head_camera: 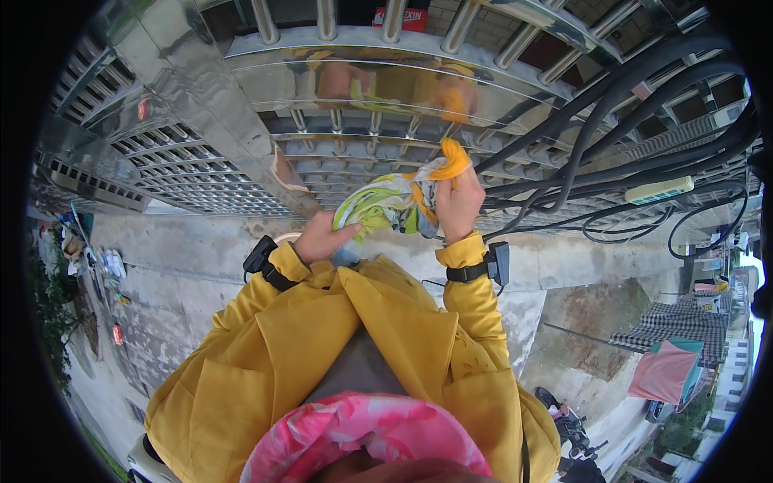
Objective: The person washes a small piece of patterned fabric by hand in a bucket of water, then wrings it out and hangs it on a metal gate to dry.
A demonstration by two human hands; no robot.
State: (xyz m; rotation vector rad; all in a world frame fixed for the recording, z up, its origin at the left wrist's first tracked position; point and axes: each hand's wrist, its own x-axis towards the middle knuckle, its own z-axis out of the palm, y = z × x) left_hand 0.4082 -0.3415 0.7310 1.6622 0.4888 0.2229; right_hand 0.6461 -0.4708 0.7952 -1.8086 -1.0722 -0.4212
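A bunched, twisted cloth (377,202) in green, white, grey and orange is stretched between my two hands in front of my chest. My left hand (326,235) grips its green end, thumb on top. My right hand (459,202) is closed around the other end, where an orange part sticks up above the fist. Just beyond the hands stand a shiny metal rail (386,81), which mirrors them, and rows of metal bars (374,124). Both wrists carry black straps with small devices over yellow sleeves.
Thick black cables (580,175) hang over the bars at the right, close to my right hand. A pale power strip (659,190) lies among them. Behind on the right are a checked cloth (676,329), a pink cloth (661,371) and a parked motorcycle (570,422). Concrete ground (175,265) shows at the left.
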